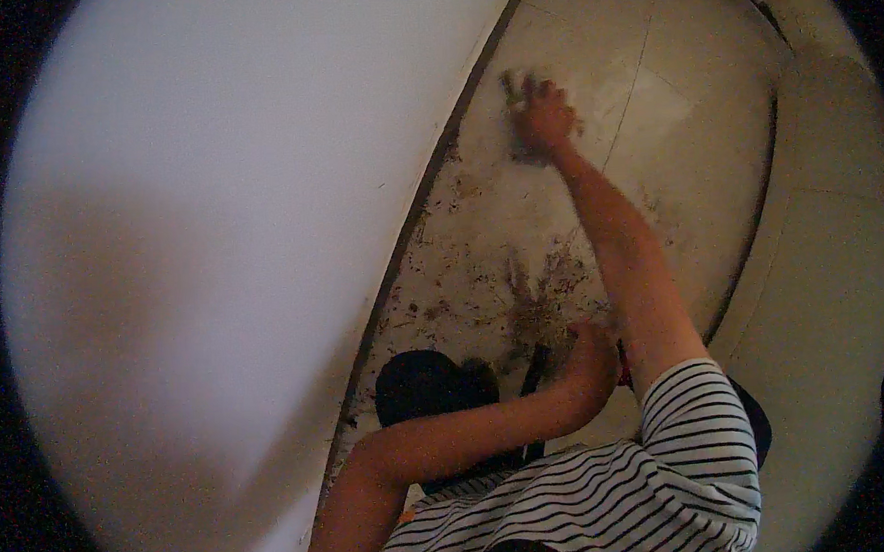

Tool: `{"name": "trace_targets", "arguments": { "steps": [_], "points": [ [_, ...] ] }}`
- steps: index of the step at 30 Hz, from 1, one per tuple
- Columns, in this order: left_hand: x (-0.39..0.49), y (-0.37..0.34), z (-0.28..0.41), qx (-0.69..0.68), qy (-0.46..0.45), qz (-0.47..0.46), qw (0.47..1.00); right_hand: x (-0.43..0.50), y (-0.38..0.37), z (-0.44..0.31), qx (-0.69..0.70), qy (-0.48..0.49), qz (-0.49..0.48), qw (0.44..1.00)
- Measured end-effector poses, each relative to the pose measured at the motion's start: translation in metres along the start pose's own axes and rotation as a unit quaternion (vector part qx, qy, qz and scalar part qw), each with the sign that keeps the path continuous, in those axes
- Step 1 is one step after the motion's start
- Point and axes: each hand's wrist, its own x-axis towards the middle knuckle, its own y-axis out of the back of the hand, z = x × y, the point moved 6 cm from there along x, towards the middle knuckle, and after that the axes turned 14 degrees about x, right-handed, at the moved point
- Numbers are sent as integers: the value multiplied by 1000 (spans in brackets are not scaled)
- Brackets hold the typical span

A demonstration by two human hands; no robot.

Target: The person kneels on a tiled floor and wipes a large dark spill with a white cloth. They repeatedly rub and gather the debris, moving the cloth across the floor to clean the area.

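Observation:
My right hand (550, 119) reaches far forward over the pale, tiled floor (626, 109). It is shut on a blurred grey object (529, 152), perhaps a cloth or sponge; its kind cannot be told. My left arm bends across in front of my body, and my left hand (594, 336) is beside my right forearm, dim and partly blurred. Whether it holds anything cannot be told. Dark debris and stains (538, 302) are scattered over the floor between the hands and along the white wall.
The white wall (227, 174) fills the left side, with a dark strip (417, 204) along its foot. A dark rounded thing (424, 386), perhaps a shoe, is below the debris. At the right, a dark curved line (767, 170) borders another pale surface (821, 263).

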Motion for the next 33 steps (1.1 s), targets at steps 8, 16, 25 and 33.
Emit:
{"name": "trace_targets", "arguments": {
  "steps": [8,16,25,33],
  "points": [
    [37,-95,96,547,-31,-87,832,-288,-97,-138,24,231,-325,917],
    [46,-68,92,234,-82,-143,958,-201,-15,-88,248,139,-319,904],
    [-4,10,40,76,-64,-165,981,-35,28,-100,598,-35,1,800],
    [3,3,61,4,-85,-82,993,-270,19,-171,413,230,-233,850]
  ]
}}
